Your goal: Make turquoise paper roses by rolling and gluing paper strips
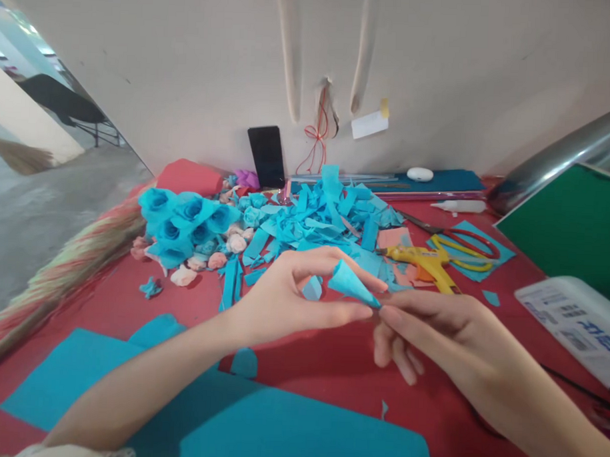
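Note:
My left hand [293,295] and my right hand [431,329] meet over the red table [330,363]. Between them is a small blue paper piece rolled into a cone [350,283]. My left thumb and fingers pinch round the cone's wide part. The thumb and forefinger of my right hand pinch its pointed tip, with the other fingers curled below. Behind the hands lies a heap of blue paper strips [325,212]. To the left sits a cluster of finished blue paper roses [182,224] with a few pale pink ones [216,259].
A yellow glue gun [426,259] and red-handled scissors [467,241] lie right of the heap. Large blue sheets [258,427] cover the near table. A black phone [266,156] leans on the wall. A white packet [574,321] and green board [570,224] sit right.

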Demonstrator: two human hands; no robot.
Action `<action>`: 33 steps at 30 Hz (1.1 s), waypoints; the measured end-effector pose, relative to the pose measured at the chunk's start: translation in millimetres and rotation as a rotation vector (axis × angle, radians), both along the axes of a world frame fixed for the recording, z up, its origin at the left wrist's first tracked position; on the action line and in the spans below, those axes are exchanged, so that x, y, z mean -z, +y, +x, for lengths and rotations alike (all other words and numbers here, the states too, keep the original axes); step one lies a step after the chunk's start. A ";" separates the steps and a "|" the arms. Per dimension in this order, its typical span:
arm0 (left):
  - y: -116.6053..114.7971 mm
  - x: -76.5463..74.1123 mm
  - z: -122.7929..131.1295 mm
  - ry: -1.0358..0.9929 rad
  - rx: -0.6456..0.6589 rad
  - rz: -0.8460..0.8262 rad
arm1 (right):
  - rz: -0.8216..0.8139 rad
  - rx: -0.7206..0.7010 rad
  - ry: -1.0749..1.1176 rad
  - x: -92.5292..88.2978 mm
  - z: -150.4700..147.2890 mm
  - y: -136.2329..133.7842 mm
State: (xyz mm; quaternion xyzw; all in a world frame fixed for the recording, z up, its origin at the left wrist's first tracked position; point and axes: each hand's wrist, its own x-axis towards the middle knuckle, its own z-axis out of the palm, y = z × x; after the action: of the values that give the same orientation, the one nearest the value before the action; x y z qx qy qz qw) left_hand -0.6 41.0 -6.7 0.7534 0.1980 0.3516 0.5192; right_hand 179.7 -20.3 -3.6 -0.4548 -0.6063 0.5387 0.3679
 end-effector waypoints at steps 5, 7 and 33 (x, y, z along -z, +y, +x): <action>-1.3 -1.1 -0.2 -0.007 -0.045 0.112 | 0.016 0.052 -0.028 4.8 0.4 -0.5; -2.0 -0.9 -0.2 -0.011 -0.077 0.188 | 0.027 0.058 -0.049 6.1 -2.0 -1.2; 2.5 0.2 -1.1 0.199 -0.262 0.962 | 0.213 0.065 -0.386 12.5 2.3 -3.0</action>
State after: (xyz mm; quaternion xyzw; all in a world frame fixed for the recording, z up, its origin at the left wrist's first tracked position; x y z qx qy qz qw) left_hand -1.7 43.5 -7.0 0.9059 0.1553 0.3916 0.0436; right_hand 182.0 -23.2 -16.2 -0.5273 -0.7040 0.3626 0.3080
